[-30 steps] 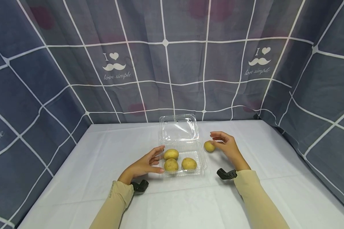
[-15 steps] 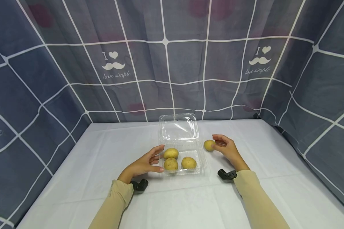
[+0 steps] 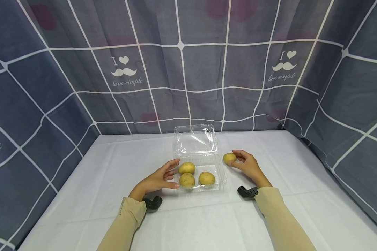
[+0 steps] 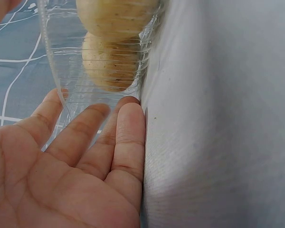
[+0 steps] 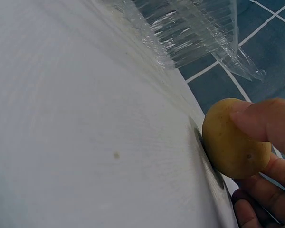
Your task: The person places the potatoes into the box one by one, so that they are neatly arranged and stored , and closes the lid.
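A clear plastic clamshell container (image 3: 205, 161) stands on the table with its lid raised at the back. Inside it lie three yellow potatoes: one at the back left (image 3: 187, 168), one at the front left (image 3: 186, 180) and one on the right (image 3: 206, 178). My left hand (image 3: 157, 179) rests beside the container's left wall, its fingers (image 4: 131, 137) extended along the ribbed side and the thumb near the front corner. Just right of the container, my right hand (image 3: 250, 168) pinches another potato (image 5: 232, 137) between thumb and fingers, close to the tabletop.
A white cloth (image 3: 188, 223) covers the table. Dark grid-patterned curtains (image 3: 201, 69) enclose the back and both sides. The transparent lid (image 3: 196, 140) leans near the back curtain. Each wrist wears a black camera mount.
My right hand has come down slightly, and its fingers have closed around the potato to the right of the container. My left hand and the container have stayed in place.
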Available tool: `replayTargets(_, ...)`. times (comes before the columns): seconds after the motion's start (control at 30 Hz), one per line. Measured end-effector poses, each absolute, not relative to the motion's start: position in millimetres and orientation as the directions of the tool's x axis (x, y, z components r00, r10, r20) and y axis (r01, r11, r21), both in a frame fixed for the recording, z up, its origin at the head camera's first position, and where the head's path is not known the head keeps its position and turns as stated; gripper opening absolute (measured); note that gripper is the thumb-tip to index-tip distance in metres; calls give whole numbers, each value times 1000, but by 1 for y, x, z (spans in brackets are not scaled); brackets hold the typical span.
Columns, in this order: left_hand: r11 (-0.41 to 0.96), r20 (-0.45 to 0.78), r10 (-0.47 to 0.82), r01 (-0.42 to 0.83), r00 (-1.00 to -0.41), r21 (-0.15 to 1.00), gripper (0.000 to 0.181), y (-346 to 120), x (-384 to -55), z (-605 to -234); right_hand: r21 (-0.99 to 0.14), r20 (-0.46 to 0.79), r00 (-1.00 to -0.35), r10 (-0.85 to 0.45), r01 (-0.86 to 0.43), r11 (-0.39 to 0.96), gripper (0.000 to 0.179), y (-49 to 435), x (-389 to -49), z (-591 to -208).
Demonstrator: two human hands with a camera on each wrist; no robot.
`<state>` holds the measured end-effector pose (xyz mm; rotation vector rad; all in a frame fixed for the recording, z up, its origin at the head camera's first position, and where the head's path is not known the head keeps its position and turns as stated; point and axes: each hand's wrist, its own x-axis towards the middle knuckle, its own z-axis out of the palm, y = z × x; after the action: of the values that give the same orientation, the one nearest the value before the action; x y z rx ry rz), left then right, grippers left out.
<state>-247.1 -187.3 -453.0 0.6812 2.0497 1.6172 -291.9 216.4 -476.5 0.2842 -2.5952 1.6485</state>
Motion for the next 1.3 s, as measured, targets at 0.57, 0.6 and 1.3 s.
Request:
replayTargets(0.57,209,-42,614,110,-788,972,106,-187,-246,-454,-861,151,-982,-110,-185,474,53,214,-290,-478)
replayTargets(0.6,208,-43,613,110,-789,972,106,-187,-246,-454,-861,152,-982,-112,-187,474,53,214,-290,-479)
replayTargets(1.3,203,-41,617,109,-786,973,105,-187,-247,-453,-938,166,-981,-104,-189,292,52,214,-291,-473)
